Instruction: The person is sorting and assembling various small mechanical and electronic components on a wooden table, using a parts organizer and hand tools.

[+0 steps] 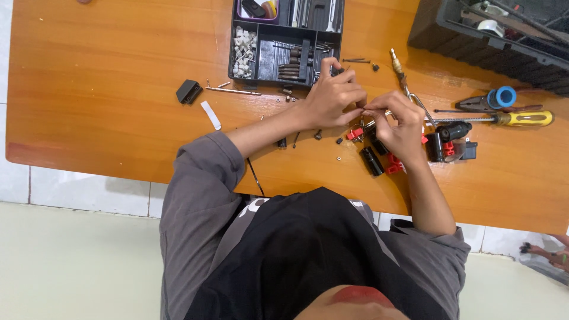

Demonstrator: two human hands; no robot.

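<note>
My left hand (333, 96) and my right hand (400, 123) meet above the orange wooden table (106, 83). Their fingertips pinch a small metal part (363, 109) between them; its exact shape is too small to tell. Just under the fingers lies a small red piece (354, 134). Black cylinders (372, 161) and red clips (393, 166) lie by my right wrist. A black and red device (448, 142) sits to the right of my right hand.
A black organiser tray (284, 44) with white clips and screws stands behind my left hand. A dark toolbox (492, 29) is at the back right. A yellow-handled screwdriver (524, 118), blue-handled pliers (495, 99), a small black box (188, 91) and loose screws lie around.
</note>
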